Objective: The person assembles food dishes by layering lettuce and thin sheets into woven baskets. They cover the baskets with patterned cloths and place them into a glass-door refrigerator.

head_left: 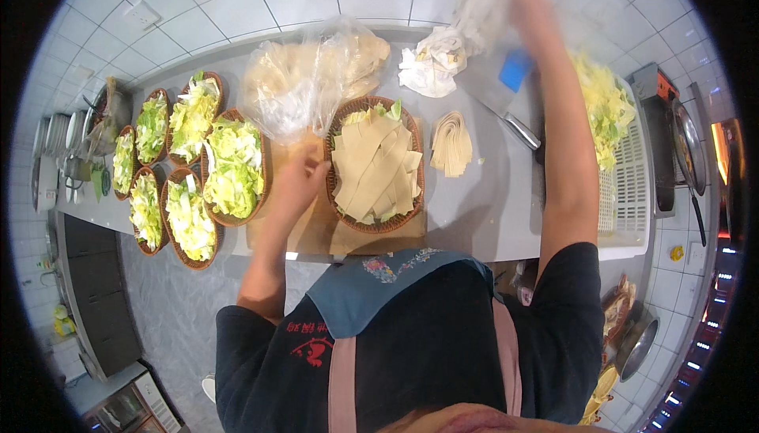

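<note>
In front of me an oval woven basket (413,188) holds flat, beige strips (379,164) like tofu sheets, overlapping on top of green leaves. My left hand (304,176) is at the basket's left rim with its fingers curled in; whether something is pinched in them I cannot make out. Far to the right, my right hand (534,18) is raised above the back of the counter, blurred by motion. A crumpled white plastic bag (481,10) trails from its closed fingers. Just below lies another crumpled white bag (431,61). Beside the basket sits a folded stack of beige sheets (451,144).
Several baskets of chopped lettuce (234,164) stand at left. Behind the basket is a clear bag (296,85) of beige sheets. A cleaver (522,130) lies under my right arm, near a blue piece (515,70). A white crate (632,196) with leaves stands right.
</note>
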`<action>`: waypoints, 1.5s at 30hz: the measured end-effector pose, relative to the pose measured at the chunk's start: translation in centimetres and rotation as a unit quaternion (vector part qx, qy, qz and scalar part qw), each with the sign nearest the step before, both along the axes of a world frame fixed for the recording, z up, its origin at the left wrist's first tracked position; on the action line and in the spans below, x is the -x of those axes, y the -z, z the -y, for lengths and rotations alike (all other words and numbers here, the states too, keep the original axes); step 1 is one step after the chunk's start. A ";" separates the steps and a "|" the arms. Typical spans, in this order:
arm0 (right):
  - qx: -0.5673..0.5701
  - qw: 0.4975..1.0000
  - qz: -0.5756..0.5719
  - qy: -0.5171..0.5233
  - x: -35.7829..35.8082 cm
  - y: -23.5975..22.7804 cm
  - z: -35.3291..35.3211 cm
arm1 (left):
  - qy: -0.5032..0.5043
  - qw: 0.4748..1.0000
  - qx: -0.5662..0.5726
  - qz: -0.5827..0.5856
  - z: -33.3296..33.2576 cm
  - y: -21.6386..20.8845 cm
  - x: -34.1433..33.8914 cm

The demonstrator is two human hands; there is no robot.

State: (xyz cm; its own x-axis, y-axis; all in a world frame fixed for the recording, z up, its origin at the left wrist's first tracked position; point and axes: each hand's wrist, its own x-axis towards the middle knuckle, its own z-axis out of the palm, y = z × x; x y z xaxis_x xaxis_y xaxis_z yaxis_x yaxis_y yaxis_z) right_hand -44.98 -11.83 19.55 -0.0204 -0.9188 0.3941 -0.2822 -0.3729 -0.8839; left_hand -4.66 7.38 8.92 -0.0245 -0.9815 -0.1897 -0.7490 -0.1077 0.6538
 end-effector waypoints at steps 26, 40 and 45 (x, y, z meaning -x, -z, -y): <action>-0.096 0.983 -0.093 -0.128 -12.8 -4.7 -10.1 | 0.102 0.919 0.259 -0.279 10.4 -19.4 6.5; -0.040 0.993 -0.112 0.001 -11.2 -8.6 -10.2 | 0.118 0.932 0.270 -0.212 13.4 -21.7 1.6; -0.046 0.998 -0.047 -0.012 -8.5 -9.4 -10.3 | 0.126 0.930 0.282 -0.200 12.9 -22.2 0.9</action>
State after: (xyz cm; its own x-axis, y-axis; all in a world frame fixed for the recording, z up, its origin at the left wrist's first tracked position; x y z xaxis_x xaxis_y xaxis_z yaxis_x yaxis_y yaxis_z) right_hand -36.50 -1.50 28.92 0.0343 -0.9511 0.3070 -0.3579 -0.2985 -0.8848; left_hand -5.59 -5.51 31.10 -0.2241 -0.8757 0.4278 -0.3892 0.4828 0.7845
